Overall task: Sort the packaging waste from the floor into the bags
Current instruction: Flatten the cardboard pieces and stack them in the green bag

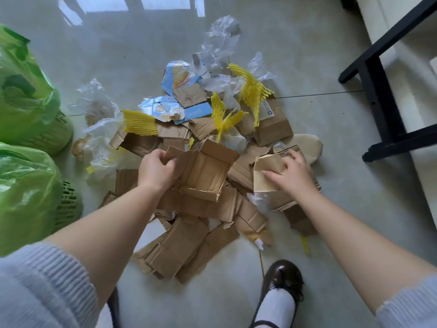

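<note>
1. You are crouched over a pale tiled floor [307,55], with a black furniture frame [378,74] to your right.
2. A mixed pile lies in front of you: torn brown cardboard [170,247] nearest, yellow foam netting [253,88], blue printed carton scraps [179,76] and clear plastic film [220,31] farther out.
3. Two green bags [26,195] lining green baskets stand at your left, just beside the pile.
4. Your left hand [156,169] has a closed grip on the edge of a folded cardboard box piece [205,169], tilted up from the heap.
5. Your right hand [293,171] presses down, fingers spread, on a tan cardboard sheet [267,171]; its grip is not yet closed.
6. To do this well, pinch the tan sheet firmly, gather both brown pieces together, and shake off any clinging film or netting.
7. Carry cardboard to one bag only, keeping plastic for the other.
</note>
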Motion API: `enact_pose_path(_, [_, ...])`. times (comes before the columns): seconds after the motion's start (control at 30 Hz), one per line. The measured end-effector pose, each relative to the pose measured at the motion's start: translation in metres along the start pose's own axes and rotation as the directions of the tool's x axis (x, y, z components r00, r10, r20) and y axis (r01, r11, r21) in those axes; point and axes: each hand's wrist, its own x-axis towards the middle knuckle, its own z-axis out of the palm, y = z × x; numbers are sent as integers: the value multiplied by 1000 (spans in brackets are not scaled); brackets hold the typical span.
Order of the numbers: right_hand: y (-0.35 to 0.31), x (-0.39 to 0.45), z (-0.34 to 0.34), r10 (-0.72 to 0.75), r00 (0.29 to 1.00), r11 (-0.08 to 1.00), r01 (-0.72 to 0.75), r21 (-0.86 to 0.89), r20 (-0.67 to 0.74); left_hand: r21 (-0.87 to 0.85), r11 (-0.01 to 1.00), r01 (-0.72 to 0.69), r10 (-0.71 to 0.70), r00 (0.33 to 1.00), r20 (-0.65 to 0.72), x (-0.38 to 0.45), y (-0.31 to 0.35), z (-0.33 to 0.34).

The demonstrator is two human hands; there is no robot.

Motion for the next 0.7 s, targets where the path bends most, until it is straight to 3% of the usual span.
enact_pose_path(0.07, [17,6,-2,159,987,987,-159,-14,31,29,999,18,-19,1000,24,4,0,5])
enact_pose_path(0.13, [27,11,-1,225,971,973,-228,25,76,36,999,25,-26,999,21,5,1,8])
enact_pose_path(0.33, [33,21,-6,199,964,972,-218,91,178,-7,1000,6,-6,1000,-22,2,0,8])
enact_pose_path(0.4, [36,26,-15,141,967,962,-185,201,211,-28,1000,-3,2,1000,-18,1,-2,6])
enact_pose_path(0.5, [43,38,-34,176,980,907,-198,371,93,-60,998,2,-3,1000,-26,1,-5,2])
enact_pose_path(0.57, [52,48,-42,216,975,913,-224,342,61,-74,997,16,-19,999,-42,1,-6,0])
enact_pose_path(0.7, [63,53,-34,226,946,937,-276,214,232,-74,997,23,-30,996,-85,1,-3,-2])
